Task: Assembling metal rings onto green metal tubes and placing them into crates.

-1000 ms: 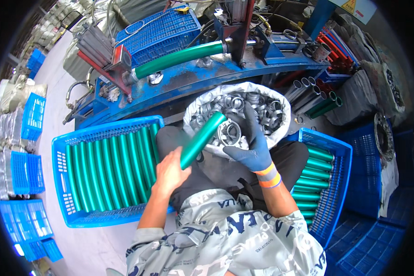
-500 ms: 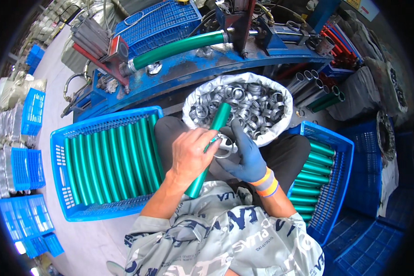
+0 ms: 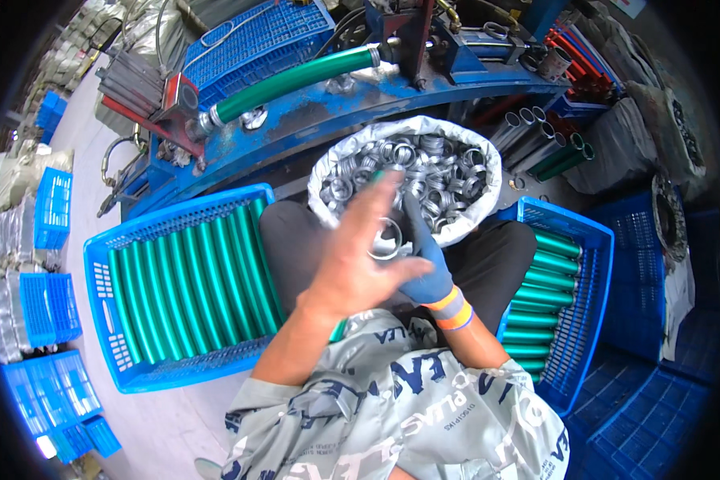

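My bare left hand (image 3: pixel 350 264) is open, blurred by motion, with its fingers stretched forward and its thumb out to the right. It hides most of a green tube (image 3: pixel 338 330); only short bits show above the fingers and below the wrist. My right hand (image 3: pixel 428 276), in a blue-grey glove with an orange-and-grey cuff, holds a shiny metal ring (image 3: pixel 385 257) between the hands; its grip is partly hidden. Just beyond both hands, a white-lined container (image 3: pixel 488 212) is heaped with loose metal rings (image 3: pixel 432 160).
Blue crates stand either side of my knees: the left crate (image 3: pixel 192 376) and right crate (image 3: pixel 598 296) hold rows of green tubes. Ahead, a blue machine bench (image 3: pixel 296 116) carries a clamped green tube (image 3: pixel 296 84). Several grey and green pipes (image 3: pixel 528 140) stand at the right.
My left hand has let go of the green tube and opened, its fingers now stretched forward. My right hand stays close by with the ring. The view has shifted slightly.
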Demonstrator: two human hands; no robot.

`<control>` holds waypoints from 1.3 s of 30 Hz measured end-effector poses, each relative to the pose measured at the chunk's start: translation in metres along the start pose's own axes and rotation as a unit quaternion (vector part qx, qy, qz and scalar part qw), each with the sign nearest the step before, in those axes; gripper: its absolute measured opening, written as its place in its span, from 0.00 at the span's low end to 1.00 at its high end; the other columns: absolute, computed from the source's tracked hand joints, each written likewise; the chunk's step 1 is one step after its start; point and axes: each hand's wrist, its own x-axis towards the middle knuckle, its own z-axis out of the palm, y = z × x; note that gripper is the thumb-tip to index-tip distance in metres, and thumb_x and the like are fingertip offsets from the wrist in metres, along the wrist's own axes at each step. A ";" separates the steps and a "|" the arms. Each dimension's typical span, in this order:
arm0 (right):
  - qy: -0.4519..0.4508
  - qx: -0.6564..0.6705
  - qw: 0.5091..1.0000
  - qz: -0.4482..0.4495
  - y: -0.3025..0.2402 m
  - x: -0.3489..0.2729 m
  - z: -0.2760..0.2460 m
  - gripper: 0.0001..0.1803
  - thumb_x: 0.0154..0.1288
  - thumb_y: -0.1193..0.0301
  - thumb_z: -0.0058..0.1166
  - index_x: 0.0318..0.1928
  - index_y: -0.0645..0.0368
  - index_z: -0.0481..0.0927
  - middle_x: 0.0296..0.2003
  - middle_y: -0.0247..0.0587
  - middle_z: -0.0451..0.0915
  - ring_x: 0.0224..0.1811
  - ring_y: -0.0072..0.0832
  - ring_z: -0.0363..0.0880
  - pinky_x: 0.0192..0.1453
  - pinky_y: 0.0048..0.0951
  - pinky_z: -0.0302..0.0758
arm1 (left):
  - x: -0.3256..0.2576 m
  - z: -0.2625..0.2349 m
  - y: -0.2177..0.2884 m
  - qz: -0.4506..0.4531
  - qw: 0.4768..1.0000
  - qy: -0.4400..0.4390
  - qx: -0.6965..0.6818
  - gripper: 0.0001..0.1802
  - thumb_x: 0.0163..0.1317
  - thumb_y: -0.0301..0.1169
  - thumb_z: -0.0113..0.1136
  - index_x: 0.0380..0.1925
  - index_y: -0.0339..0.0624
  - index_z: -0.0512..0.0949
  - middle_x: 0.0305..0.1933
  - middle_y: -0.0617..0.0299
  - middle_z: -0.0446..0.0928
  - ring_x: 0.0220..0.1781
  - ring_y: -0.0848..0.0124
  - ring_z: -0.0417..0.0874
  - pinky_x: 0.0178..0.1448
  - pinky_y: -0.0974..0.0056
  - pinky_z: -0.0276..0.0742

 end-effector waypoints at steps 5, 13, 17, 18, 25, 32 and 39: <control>-0.009 0.007 0.996 -0.087 -0.020 -0.003 -0.005 0.58 0.70 0.78 0.74 0.92 0.71 0.52 0.82 0.65 0.76 0.79 0.51 0.83 0.81 0.47 0.80 | -0.020 -0.030 -0.039 -0.112 0.982 -0.124 0.087 0.28 0.76 0.39 0.78 0.67 0.28 0.85 0.65 0.44 0.88 0.64 0.55 0.91 0.69 0.54 0.85; -0.028 -0.143 0.978 -0.148 -0.024 -0.002 -0.018 0.59 0.61 0.73 0.81 0.88 0.73 0.62 0.74 0.64 0.82 0.68 0.57 0.90 0.73 0.47 0.86 | -0.039 -0.027 -0.052 -0.101 0.983 -0.119 0.102 0.19 0.81 0.34 0.74 0.62 0.30 0.88 0.52 0.52 0.90 0.52 0.65 0.91 0.57 0.62 0.86; 0.048 -0.104 0.993 0.010 -0.012 -0.005 -0.023 0.66 0.55 0.64 0.90 0.88 0.74 0.63 0.73 0.65 0.83 0.72 0.51 0.88 0.76 0.43 0.84 | -0.050 -0.031 -0.079 -0.237 0.966 -0.067 0.085 0.30 0.76 0.41 0.76 0.70 0.33 0.85 0.65 0.44 0.88 0.63 0.50 0.91 0.69 0.52 0.86; 0.082 -0.012 0.995 0.052 -0.007 -0.006 -0.026 0.68 0.53 0.61 0.92 0.88 0.74 0.63 0.73 0.66 0.83 0.74 0.48 0.87 0.77 0.43 0.83 | -0.056 -0.031 -0.094 -0.257 0.944 -0.105 0.180 0.37 0.73 0.49 0.77 0.73 0.35 0.83 0.68 0.40 0.86 0.68 0.42 0.90 0.73 0.44 0.85; 0.099 0.162 0.974 0.120 -0.013 -0.011 -0.024 0.67 0.64 0.64 0.86 0.92 0.69 0.54 0.77 0.58 0.79 0.76 0.39 0.84 0.80 0.39 0.79 | -0.084 -0.005 -0.129 -0.361 0.844 -0.282 0.279 0.55 0.57 0.51 0.80 0.82 0.35 0.72 0.68 0.38 0.87 0.68 0.40 0.90 0.73 0.41 0.84; 0.009 0.673 0.714 0.190 -0.010 -0.021 -0.040 0.53 0.83 0.52 0.65 0.96 0.49 0.50 0.79 0.53 0.77 0.70 0.53 0.87 0.70 0.54 0.90 | -0.097 -0.081 -0.121 -0.311 0.940 -0.104 0.094 0.50 0.55 0.33 0.75 0.81 0.31 0.72 0.70 0.49 0.85 0.71 0.58 0.86 0.78 0.53 0.79; -0.059 0.674 0.725 0.126 0.005 -0.014 -0.040 0.52 0.87 0.51 0.64 0.95 0.56 0.51 0.85 0.53 0.70 0.81 0.45 0.79 0.75 0.52 0.86 | -0.071 -0.112 -0.055 -0.271 0.937 -0.081 0.206 0.41 0.56 0.27 0.81 0.72 0.38 0.80 0.59 0.54 0.91 0.61 0.63 0.92 0.68 0.56 0.85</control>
